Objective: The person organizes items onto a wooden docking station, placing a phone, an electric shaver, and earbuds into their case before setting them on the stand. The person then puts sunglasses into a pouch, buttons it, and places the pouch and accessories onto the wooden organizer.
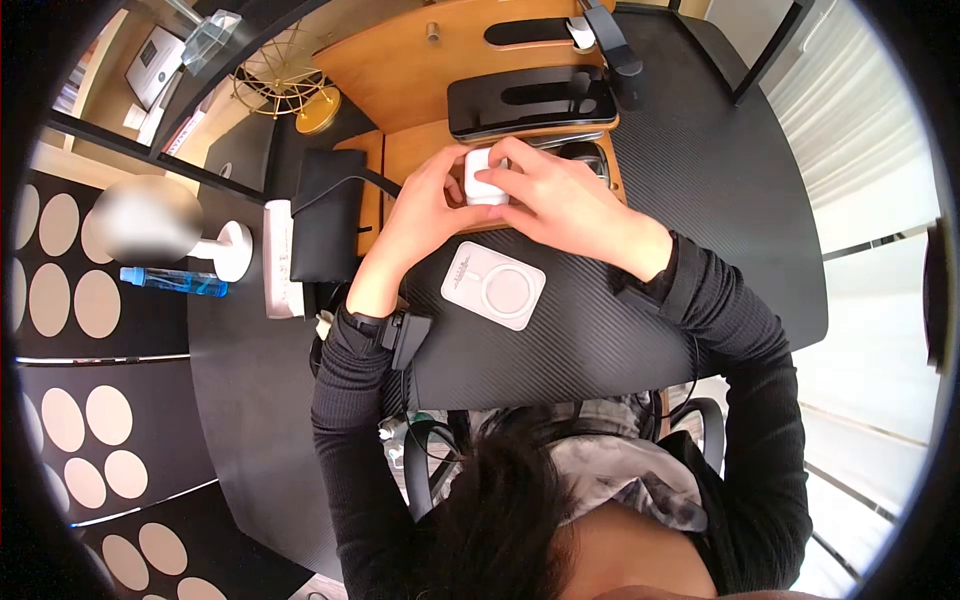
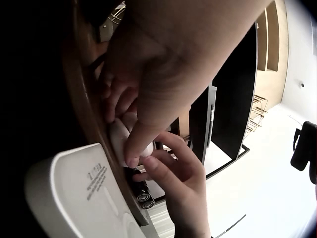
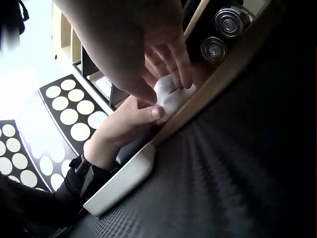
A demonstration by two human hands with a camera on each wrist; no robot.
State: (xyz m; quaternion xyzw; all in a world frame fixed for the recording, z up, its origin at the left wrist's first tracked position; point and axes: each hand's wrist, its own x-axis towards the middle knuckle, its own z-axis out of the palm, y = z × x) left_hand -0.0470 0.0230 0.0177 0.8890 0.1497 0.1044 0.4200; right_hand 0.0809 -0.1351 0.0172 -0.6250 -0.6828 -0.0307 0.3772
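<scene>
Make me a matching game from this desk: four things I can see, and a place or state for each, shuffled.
Things:
1. small white case
2. flat white charging pad
3. blue bottle
4. white power strip

Places:
A. lying on its side, far left
B. held by both hands
C. flat on the black desk mat, nearest the person
D. beside the black pouch

Pairs: 1-B, 2-C, 3-A, 4-D

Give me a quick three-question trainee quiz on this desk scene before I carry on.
1. True or false: both hands hold the small white case.
2. The flat white charger pad lies: A) on the wooden tray, B) on the black desk mat, C) in the left hand.
3. Fill in: the blue bottle lies on its ____.

Key: 1 true; 2 B; 3 side. The right hand grips the case from above.
</scene>
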